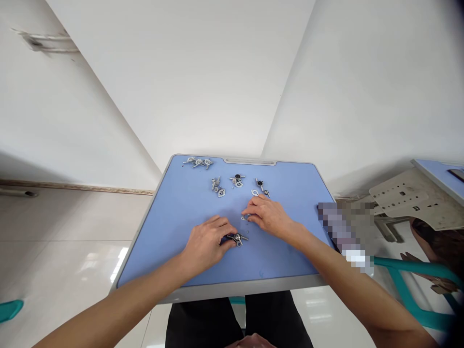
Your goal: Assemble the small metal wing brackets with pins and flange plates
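Note:
My left hand (208, 242) pinches a small metal part with a black round centre and thin arms (238, 238) near the middle of the blue desk. Up and to the right, my right hand (266, 212) has its thumb and fingertips on a small flat metal plate (246, 217). A tiny piece lies between the hands. Just beyond my right hand rest another flat plate (254, 193) and a part with a black centre (259, 183). A similar black-centred part (237, 178) sits further left, beside a metal cluster (216, 182).
Several metal parts (198, 163) lie at the desk's far left corner. The blue desk (163, 217) stands against a white wall. To the right are a green chair frame (398, 263), a second desk (440, 174) and part of a person low at the edge.

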`<state>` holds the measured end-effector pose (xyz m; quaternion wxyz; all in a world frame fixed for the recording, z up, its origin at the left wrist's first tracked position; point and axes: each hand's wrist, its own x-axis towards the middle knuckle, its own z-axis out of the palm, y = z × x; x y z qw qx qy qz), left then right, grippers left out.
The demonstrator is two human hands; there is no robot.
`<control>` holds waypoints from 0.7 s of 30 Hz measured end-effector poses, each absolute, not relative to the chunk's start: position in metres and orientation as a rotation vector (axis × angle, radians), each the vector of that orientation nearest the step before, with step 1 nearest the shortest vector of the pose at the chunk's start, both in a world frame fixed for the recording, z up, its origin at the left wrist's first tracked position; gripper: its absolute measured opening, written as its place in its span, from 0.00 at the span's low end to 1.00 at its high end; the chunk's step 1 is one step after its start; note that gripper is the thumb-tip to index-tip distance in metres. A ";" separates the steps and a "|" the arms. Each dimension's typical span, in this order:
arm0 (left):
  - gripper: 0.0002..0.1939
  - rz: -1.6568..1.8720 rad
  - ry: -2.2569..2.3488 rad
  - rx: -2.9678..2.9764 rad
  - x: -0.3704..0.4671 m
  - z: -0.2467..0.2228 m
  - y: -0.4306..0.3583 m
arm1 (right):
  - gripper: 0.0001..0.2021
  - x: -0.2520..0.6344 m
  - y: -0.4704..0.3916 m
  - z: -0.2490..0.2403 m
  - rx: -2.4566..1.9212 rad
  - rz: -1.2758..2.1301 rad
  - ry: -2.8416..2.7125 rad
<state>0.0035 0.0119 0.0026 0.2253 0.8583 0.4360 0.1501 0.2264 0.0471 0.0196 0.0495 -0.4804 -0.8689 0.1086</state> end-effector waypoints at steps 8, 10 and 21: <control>0.07 0.418 1.195 2.317 0.001 0.002 0.015 | 0.06 0.218 0.045 0.022 -1.624 0.473 -2.430; 0.09 0.414 1.167 2.264 -0.002 0.004 0.017 | 0.06 0.220 0.044 0.022 -1.649 0.501 -2.370; 0.09 0.370 1.072 2.152 -0.006 0.015 0.021 | 0.06 0.226 -0.010 0.025 -1.567 1.280 -1.675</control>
